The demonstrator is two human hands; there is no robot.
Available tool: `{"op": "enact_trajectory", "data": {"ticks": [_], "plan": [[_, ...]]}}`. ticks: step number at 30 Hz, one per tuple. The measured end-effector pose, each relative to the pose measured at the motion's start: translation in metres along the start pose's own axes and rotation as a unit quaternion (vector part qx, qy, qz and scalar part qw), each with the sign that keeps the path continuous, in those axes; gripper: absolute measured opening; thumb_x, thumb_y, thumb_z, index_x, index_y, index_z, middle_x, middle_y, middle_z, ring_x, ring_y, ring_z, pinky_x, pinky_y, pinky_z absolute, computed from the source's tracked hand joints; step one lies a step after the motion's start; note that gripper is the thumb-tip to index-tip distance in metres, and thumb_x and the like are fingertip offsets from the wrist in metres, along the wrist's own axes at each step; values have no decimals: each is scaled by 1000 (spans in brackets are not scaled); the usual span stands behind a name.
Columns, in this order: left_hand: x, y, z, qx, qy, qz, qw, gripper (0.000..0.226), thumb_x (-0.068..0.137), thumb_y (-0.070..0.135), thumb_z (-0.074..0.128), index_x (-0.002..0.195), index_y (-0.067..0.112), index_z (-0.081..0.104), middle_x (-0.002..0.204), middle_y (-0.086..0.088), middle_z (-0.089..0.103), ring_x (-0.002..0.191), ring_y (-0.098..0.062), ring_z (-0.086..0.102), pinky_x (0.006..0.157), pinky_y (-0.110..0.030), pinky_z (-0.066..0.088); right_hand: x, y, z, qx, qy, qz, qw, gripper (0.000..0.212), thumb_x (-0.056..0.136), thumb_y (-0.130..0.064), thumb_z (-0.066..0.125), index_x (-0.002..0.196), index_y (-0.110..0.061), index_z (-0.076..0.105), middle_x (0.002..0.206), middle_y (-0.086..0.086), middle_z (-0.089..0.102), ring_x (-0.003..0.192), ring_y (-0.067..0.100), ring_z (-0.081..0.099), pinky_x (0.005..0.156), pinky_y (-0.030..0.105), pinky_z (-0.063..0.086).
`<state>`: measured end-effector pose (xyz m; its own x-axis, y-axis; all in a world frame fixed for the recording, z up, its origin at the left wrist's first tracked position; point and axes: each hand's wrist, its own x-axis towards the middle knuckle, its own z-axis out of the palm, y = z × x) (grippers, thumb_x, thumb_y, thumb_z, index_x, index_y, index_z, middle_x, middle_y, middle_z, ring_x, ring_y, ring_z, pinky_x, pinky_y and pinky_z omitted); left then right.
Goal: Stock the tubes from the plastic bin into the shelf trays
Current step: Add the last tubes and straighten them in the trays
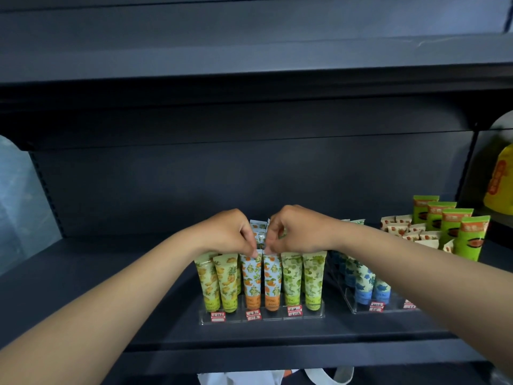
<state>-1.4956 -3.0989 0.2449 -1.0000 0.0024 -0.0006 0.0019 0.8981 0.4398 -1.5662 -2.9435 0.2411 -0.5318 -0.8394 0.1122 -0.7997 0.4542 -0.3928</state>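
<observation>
Both hands: left hand [227, 232] and right hand [298, 230] meet over the middle of the clear tray [262, 318], knuckles up, fingers curled down.
Left grip: fingertips narrowed to a pinch at the crimped top of the left orange-print tube [251, 276], touching its top edge.
Right grip: the same narrow pinch at the crimp of the neighbouring orange-print tube [271, 277]; whether either hand truly clamps its tube or only steadies it, I cannot tell.
Tubes behind: more tubes of the same pattern [259, 227] stand between the two hands, farther back in those lanes.
Front row: pineapple-print tubes [219, 282] at the left, green-print tubes [302, 279] at the right, all cap down and nearly upright.
Second tray: blue-print tubes [366, 284] stand just beside, partly hidden by the right forearm.
Bin: the plastic bin is not in view (only something pale shows below the shelf [263, 333] edge).
Step in hand: likely seating and squaring the two orange tubes in their lanes.
Doing it well: press straight down on the crimps, keep the caps against the tray's front lip, prints facing out, and avoid nudging the neighbours, which would topple easily.
</observation>
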Motion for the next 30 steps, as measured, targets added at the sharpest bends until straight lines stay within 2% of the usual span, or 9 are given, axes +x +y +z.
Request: {"op": "enact_trajectory", "data": {"ticks": [5,11,16,20,24,27,30], "plan": [[-1,0,2,10,-8,-1,1000,4,74,22,77,77,19,75,68,16,60,63,4,53,58,-12,35,0,-1,5,-4,-12,-3,1000,6,83,-20,69,81,-18,75,84,-9,69,76,-1,61,73,17,48],[-3,0,-1,29,-15,-1,999,6,75,22,77,77,17,75,61,17,58,59,3,51,54,-10,34,1,-9,7,-10,-15,-12,1000,8,83,-18,68,79,-18,75,74,-15,65,67,-5,58,65,10,43],[-6,0,-2,25,-21,-3,999,8,74,24,78,78,18,74,69,16,59,65,2,53,59,-12,37,0,-8,2,-20,-28,-6,999,7,80,-19,70,78,-22,76,85,-7,72,77,-1,62,75,20,50],[-5,-1,-3,17,-21,-3,1000,7,74,23,78,77,18,74,64,17,59,62,3,52,59,-13,36,-1,-8,1,-16,-35,-5,999,3,79,-22,73,79,-21,76,87,-7,72,76,-2,60,70,15,47],[-5,-2,-6,4,-22,-6,1000,9,74,27,77,77,19,76,65,18,61,67,2,54,65,-15,39,-1,-8,-3,16,-20,3,1000,10,79,-26,74,82,-17,76,85,-6,72,76,-1,61,74,21,51],[-1,-2,-16,-21,30,-18,999,8,77,27,75,80,19,77,67,20,63,69,4,56,64,-13,40,1,-7,-13,32,11,7,999,6,81,-21,72,82,-18,77,77,-12,69,68,-10,58,63,6,41],[8,-4,-23,-17,73,-29,997,7,81,22,71,84,20,76,60,22,58,53,6,49,46,-5,33,5,-4,-22,23,28,30,999,4,81,-20,72,82,-19,76,70,-20,65,60,-20,54,56,-1,37]]}}
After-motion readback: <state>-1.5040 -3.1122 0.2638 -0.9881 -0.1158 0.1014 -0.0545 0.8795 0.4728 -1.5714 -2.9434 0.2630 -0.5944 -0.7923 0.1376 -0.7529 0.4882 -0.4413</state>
